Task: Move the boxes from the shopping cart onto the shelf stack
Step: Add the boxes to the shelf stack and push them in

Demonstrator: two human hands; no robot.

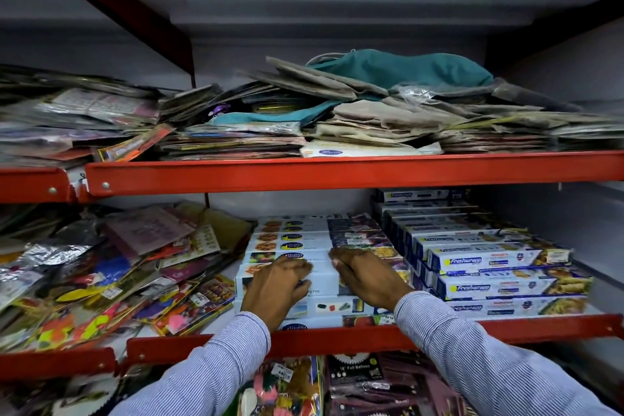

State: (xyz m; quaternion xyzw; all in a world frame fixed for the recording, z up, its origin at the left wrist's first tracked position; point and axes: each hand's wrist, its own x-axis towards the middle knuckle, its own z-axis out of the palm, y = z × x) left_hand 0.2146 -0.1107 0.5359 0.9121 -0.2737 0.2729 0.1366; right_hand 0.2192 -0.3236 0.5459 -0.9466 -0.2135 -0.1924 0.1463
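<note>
A stack of long white food-wrap boxes (291, 240) lies in the middle of the lower red shelf (526, 326). My left hand (277, 284) rests palm down on the front top box (323, 275), its fingers curled against the box. My right hand (366, 277) lies on the same box a little to the right, fingers together and reaching over its far edge. Both striped sleeves reach in over the shelf's front lip. The shopping cart is out of view.
Blue-and-white Freshwrapp boxes (499, 260) are stacked in steps right of the white ones. Loose colourful packets (101, 280) fill the shelf's left side. The upper shelf (337, 172) holds piled paper bags and a teal cloth (405, 71). Balloon packets (358, 371) hang below.
</note>
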